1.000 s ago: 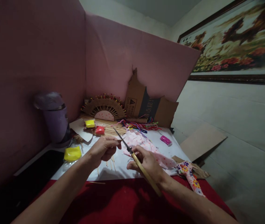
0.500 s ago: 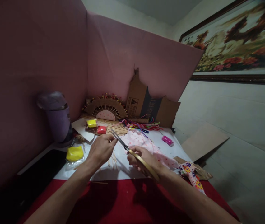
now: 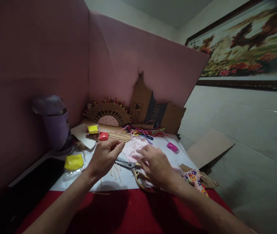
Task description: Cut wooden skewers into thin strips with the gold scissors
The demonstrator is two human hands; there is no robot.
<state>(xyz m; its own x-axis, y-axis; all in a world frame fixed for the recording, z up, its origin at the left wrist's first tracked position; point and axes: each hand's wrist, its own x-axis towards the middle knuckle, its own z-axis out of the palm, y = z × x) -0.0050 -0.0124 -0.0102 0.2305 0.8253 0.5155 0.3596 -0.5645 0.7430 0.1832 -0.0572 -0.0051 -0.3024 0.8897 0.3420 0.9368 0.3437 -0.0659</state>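
My left hand (image 3: 106,156) is closed in a pinch, thumb against forefinger, above the white board (image 3: 96,186). What it pinches is too thin to make out. Across from it hovers my right hand (image 3: 157,165), its fingers loosely bent and apart with nothing seen in them. Scissors (image 3: 130,164) with gold handles lie below and between the hands, blades toward the left; the right hand partly covers a handle. Pale pink dotted cloth (image 3: 134,150) spreads behind them. Several short thin sticks (image 3: 115,172) are scattered in front of the blades.
A cardboard arch with sticks (image 3: 114,109) stands at the back beside torn cardboard (image 3: 140,104). Colourful cords (image 3: 148,131) lie before it. Yellow clay (image 3: 73,162), red clay (image 3: 103,136), a magenta packet (image 3: 172,148), a purple cup (image 3: 57,130) and flowered cloth (image 3: 195,180) surround the work area.
My right hand has let go of the scissors, which now lie on the board. It has moved up off the handles, while my left hand keeps its pinch.
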